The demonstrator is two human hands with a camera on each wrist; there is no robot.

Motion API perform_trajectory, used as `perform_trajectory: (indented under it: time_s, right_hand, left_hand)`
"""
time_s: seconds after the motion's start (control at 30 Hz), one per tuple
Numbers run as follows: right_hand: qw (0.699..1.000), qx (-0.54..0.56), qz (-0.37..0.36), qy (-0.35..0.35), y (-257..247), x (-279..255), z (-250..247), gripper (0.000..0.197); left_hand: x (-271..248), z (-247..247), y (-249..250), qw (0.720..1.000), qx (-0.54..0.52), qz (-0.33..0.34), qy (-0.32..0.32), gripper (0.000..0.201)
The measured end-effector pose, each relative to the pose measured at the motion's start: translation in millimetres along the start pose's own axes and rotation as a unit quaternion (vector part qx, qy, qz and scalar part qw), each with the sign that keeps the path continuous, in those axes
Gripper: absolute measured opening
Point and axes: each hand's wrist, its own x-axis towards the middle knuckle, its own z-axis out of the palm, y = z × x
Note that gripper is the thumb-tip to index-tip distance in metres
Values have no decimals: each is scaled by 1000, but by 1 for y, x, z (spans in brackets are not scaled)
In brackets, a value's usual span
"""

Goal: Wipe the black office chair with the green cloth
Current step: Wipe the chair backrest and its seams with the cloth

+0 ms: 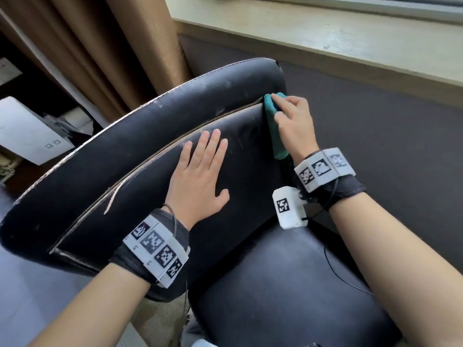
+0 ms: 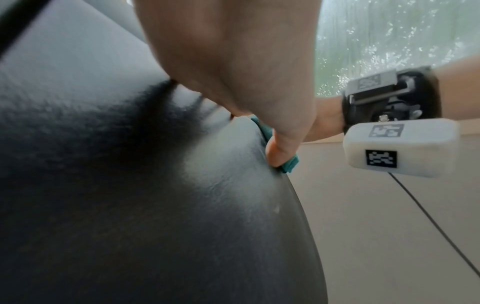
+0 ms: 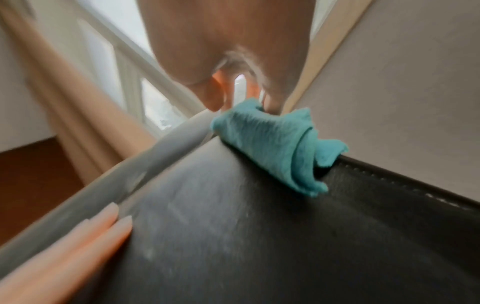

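Note:
The black office chair [image 1: 130, 151] fills the middle of the head view, its worn backrest tilted toward me and its seat [image 1: 288, 291] below. My left hand [image 1: 203, 166] lies flat on the backrest's front panel with fingers straight and spread. My right hand [image 1: 293, 118] grips the green cloth [image 1: 271, 116] against the panel's upper right edge, just under the top roll, with the index finger stretched over it. In the right wrist view the cloth [image 3: 272, 148] is bunched on the chair's edge [image 3: 259, 236] under the fingers [image 3: 213, 96]. A corner of the cloth [image 2: 289, 164] shows behind my left thumb.
A brown curtain [image 1: 120, 46] hangs behind the chair. A pale window sill [image 1: 325, 38] runs along the back right above dark carpet [image 1: 388, 126]. A white machine [image 1: 25, 131] sits at the left. A thin black cable [image 1: 335, 271] trails over the seat.

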Motion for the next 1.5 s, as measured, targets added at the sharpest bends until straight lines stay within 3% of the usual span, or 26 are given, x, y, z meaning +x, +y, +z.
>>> perform_trajectory:
  time_s: [0.13,0.23,0.33,0.47,0.63,1.0,1.13,1.23,1.33,1.5]
  right_hand:
    - [990,109,30,-85,-2,5,-27,33]
    - [990,-48,-38,-126,1,-1,-32,34]
    - [973,-168,-69,-144,4,-12,-26,54]
    - [969,-209,-55,-121,7,-18,-15,61]
    - [982,-165,-88,-16,14,-17,4,56]
    - [977,-166,-129,41,8,-11,9,50]
    - [956,-205,-210,11,-12,-29,30,44]
    - [948,-239,-208,-23,-15,-37,32,42]
    - [919,-311,-241,-29,-4,-31,16,42]
    - [938,-282,-198,-29,8,-4,-3,42]
  left_hand:
    - [0,-2,0,1000,-10,0,-3,94]
    - [1,-2,0,1000,-16,-6,-4,94]
    - [1,-1,0,1000,-28,-6,6,94]
    - [1,-1,-2,1000,-29,-3,10,93]
    - [1,-2,-2,1000,-31,-5,1,93]
    - [1,-7,0,999,-31,-10,-38,93]
    - [1,-9,-1,999,-22,-7,-47,94]
    - [0,-12,0,998,-21,-5,-55,93]
    - [-1,-16,-2,998,-29,0,-61,90]
    - [-1,-19,-4,997,-36,8,-71,88]
